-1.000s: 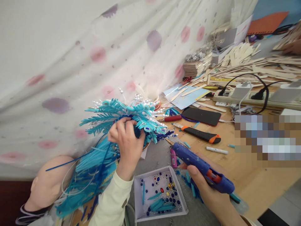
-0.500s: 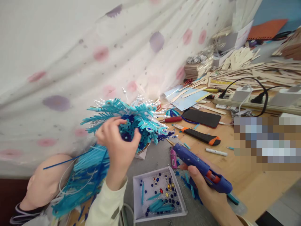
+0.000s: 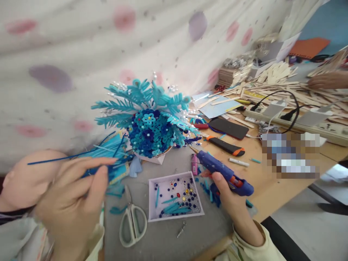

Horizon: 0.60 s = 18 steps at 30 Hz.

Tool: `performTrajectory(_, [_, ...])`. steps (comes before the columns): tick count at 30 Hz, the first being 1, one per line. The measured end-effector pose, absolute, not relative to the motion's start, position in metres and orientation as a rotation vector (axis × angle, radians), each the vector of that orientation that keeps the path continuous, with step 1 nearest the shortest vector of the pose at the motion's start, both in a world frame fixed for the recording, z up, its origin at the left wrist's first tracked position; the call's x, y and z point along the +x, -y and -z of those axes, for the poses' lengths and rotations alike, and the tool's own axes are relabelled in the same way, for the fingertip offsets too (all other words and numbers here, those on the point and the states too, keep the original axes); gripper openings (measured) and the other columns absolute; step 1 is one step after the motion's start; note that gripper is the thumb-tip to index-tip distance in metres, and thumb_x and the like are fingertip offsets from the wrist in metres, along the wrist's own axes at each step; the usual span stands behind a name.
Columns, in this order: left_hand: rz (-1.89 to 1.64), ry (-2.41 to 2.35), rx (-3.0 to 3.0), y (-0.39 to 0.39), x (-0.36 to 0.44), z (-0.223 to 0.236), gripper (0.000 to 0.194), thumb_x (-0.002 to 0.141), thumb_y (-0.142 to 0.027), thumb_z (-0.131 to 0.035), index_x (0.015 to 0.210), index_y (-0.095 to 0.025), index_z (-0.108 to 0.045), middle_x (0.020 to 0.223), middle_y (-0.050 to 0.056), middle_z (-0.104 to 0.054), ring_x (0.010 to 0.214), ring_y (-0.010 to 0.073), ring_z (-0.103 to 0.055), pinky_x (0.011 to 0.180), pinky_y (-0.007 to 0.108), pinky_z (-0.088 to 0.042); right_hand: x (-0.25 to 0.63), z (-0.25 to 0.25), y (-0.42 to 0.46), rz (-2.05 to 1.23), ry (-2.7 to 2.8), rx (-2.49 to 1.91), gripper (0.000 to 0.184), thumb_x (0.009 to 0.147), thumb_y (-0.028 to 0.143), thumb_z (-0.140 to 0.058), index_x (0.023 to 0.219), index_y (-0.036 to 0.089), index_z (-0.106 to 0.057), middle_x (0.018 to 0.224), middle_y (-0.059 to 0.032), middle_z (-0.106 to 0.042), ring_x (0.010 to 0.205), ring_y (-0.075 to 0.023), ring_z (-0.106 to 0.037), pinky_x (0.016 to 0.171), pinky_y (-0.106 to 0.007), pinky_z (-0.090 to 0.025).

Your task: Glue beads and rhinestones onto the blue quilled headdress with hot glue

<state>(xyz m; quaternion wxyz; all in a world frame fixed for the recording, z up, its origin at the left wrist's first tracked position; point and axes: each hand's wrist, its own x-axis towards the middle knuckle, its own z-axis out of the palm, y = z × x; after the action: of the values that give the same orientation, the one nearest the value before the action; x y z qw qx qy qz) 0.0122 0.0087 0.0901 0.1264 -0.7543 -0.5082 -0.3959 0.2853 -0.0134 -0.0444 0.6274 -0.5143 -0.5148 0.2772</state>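
A blue and turquoise feathered ornament (image 3: 148,127) with pearls and quilled flowers stands on the grey mat (image 3: 168,239), free of both hands. My left hand (image 3: 70,203) hovers low at the left with fingers stretched out, next to a bundle of blue paper strips (image 3: 114,152); nothing is plainly in it. My right hand (image 3: 231,203) grips a blue glue gun (image 3: 225,174), nozzle pointing towards the ornament's base. A white tray (image 3: 152,215) of gems and blue strips lies between my hands.
Scissors (image 3: 133,221) lie left of the tray. A mannequin head (image 3: 19,181) sits at far left. A utility knife (image 3: 225,145), phone (image 3: 228,127), power strip (image 3: 299,119) and heaps of wooden sticks (image 3: 285,83) cover the table. Another person's hand (image 3: 326,79) rests far right. A spotted curtain (image 3: 81,54) hangs behind.
My left hand has let go of the ornament and drawn back down to the left. The ornament's flower centre now shows. The view has shifted, revealing the scissors.
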Motion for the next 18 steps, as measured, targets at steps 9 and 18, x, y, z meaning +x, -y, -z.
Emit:
performTrajectory(9, [0.603, 1.617, -2.668, -0.012, 0.024, -0.023, 0.019, 0.090, -0.020, -0.057, 0.079, -0.022, -0.073, 0.103, 0.008, -0.068, 0.093, 0.0226, -0.063, 0.083, 0.038, -0.051, 0.290, 0.017, 0.038, -0.505, 1.518, -1.202, 0.031, 0.096, 0.047, -0.063, 0.079, 0.022, -0.069, 0.069, -0.0016, -0.070, 0.058, -0.0164, -0.063, 0.052, -0.026, -0.045])
performTrajectory(18, [-0.552, 1.823, -2.813, -0.019, 0.075, 0.001, 0.039, 0.089, 0.001, -0.043, 0.110, -0.016, -0.071, 0.104, 0.015, -0.074, 0.092, 0.0259, -0.074, 0.074, 0.033, -0.058, 0.276, 0.006, 0.021, -0.567, 1.385, -1.346, 0.036, 0.093, 0.048, -0.064, 0.068, 0.022, -0.060, 0.059, 0.0003, -0.059, 0.052, -0.0159, -0.053, 0.049, -0.028, -0.040])
